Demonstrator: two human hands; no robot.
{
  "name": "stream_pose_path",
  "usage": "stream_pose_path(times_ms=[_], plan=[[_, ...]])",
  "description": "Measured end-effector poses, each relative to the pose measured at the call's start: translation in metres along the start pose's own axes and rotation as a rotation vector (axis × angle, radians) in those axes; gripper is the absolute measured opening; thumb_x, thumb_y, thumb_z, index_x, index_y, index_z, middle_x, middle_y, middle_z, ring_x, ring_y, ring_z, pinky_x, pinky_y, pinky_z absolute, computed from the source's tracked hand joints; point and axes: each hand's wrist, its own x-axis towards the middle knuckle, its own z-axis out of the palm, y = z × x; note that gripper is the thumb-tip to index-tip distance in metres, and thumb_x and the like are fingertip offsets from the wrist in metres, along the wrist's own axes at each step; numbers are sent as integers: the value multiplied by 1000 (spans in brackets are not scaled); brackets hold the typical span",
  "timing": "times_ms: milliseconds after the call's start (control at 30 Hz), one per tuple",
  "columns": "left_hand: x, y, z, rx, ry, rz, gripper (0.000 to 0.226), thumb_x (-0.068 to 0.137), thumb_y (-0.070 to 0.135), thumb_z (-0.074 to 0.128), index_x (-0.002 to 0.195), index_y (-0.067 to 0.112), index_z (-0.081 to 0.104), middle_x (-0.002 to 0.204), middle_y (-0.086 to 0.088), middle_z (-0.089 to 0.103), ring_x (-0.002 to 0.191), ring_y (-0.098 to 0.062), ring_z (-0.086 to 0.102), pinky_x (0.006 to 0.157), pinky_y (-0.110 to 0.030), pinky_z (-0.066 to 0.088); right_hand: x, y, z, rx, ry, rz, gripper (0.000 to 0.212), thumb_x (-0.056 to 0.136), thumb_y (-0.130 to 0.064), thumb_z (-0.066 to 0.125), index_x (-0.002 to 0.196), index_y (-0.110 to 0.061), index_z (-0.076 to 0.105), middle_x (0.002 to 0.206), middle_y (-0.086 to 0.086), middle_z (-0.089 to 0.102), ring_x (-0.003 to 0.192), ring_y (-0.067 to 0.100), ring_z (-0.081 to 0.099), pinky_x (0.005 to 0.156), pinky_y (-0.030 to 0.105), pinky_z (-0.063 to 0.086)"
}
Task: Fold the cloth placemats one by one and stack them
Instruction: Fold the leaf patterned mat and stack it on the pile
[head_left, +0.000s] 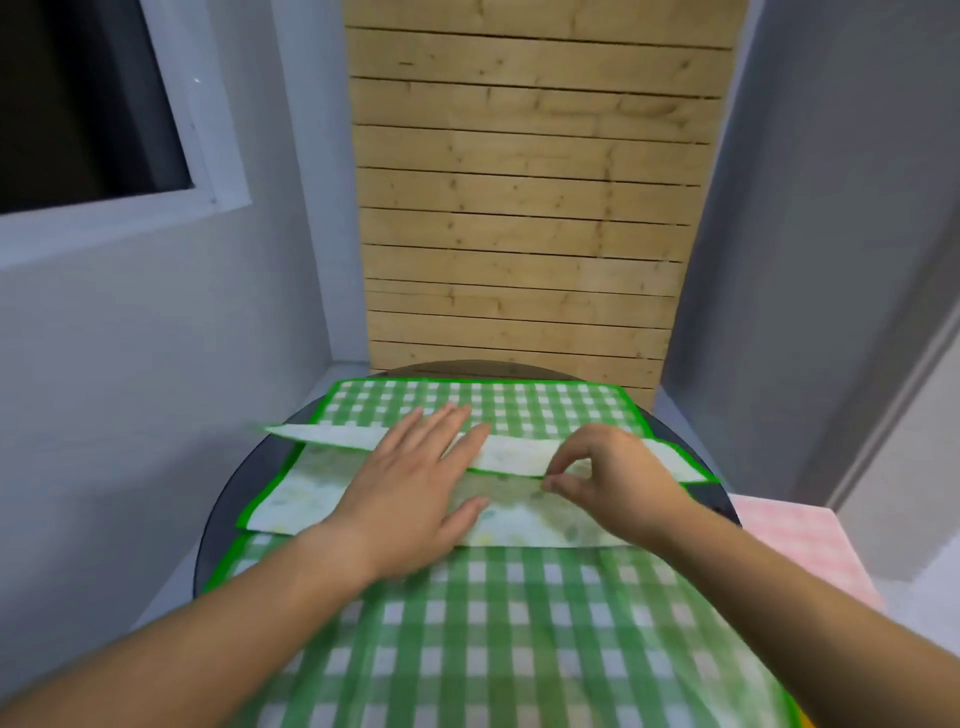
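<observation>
A green-and-white checked placemat (483, 639) with a bright green border lies over the round dark table (221, 514). Its far and near parts are turned in, so two pale patterned undersides (306, 493) meet across the middle. My left hand (415, 493) lies flat with straight fingers on those pale flaps, pressing them down. My right hand (608, 478) is just to its right, pinching the edge of the far pale flap between thumb and fingertips. More checked cloth (519, 405) shows at the table's far side.
A pink checked cloth (800, 551) lies on a surface to the right of the table. A wooden slat panel (524, 234) stands right behind the table, grey walls at both sides, a window (88, 104) at upper left.
</observation>
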Motion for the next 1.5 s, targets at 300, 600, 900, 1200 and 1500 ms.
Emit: stream_pose_path(times_ms=[300,600,900,1200,1500], plan=[[-16,-8,29,-110,-521,-36,57,105,58,23,157,48,4,168,9,-11,153,-10,-17,125,-43,-11,-35,21,42,123,-110,47,10,78,-30,79,72,-33,73,98,-16,61,102,7,56,92,36,50],[-18,-11,35,-197,-507,-28,48,107,52,23,155,50,19,168,11,0,154,-7,-8,125,-37,-7,-41,32,50,98,-76,-34,6,87,-28,72,82,-30,75,106,-14,59,110,9,50,97,34,47],[-22,-8,38,-251,-473,-59,46,107,50,26,154,50,26,168,10,5,155,-8,-4,126,-43,-3,-40,28,50,19,-60,-46,6,87,-33,69,83,-31,72,104,-15,58,108,10,51,95,34,48],[-18,-6,37,-234,-435,-60,45,107,49,31,152,49,33,168,6,15,153,-17,10,124,-37,7,14,-4,54,-159,-200,13,54,100,-49,44,146,-22,44,159,1,31,149,19,20,122,35,14],[-6,-11,35,-428,-421,-113,37,107,43,32,136,44,54,141,12,41,134,-13,27,111,-34,19,38,10,95,-271,-273,45,64,104,-50,22,158,-19,10,166,-2,6,152,16,-1,123,36,-1]])
